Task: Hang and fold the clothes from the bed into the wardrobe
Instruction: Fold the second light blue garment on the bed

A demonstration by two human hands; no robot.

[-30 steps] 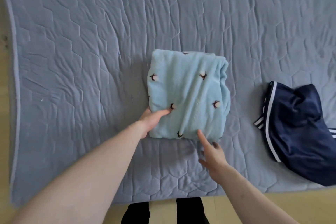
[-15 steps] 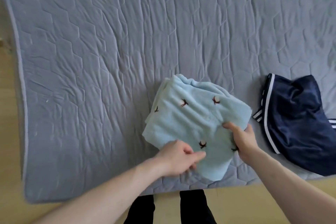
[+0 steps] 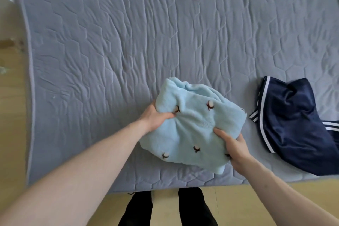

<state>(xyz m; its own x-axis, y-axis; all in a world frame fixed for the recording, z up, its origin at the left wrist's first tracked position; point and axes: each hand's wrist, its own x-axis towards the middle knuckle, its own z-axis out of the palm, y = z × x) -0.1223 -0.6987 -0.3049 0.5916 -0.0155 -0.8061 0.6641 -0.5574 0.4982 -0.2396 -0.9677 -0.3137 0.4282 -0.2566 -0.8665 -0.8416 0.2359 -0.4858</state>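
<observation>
Two forearms bare to frame edge, no sleeves visible. Left hand (image 3: 156, 117) and right hand (image 3: 233, 147) bare: no gloves, rings, watch or bracelets seen. Black trousers (image 3: 139, 209) on both legs, plain fabric, no pattern or markings; legs cut off by bottom edge, feet not visible.

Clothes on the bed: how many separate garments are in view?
2: a folded light blue garment gripped by both hands near the bed's front edge, and a navy striped garment beside it at right.

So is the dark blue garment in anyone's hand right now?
No, the navy garment lies alone on the bed; both hands grip the light blue bundle.
</observation>
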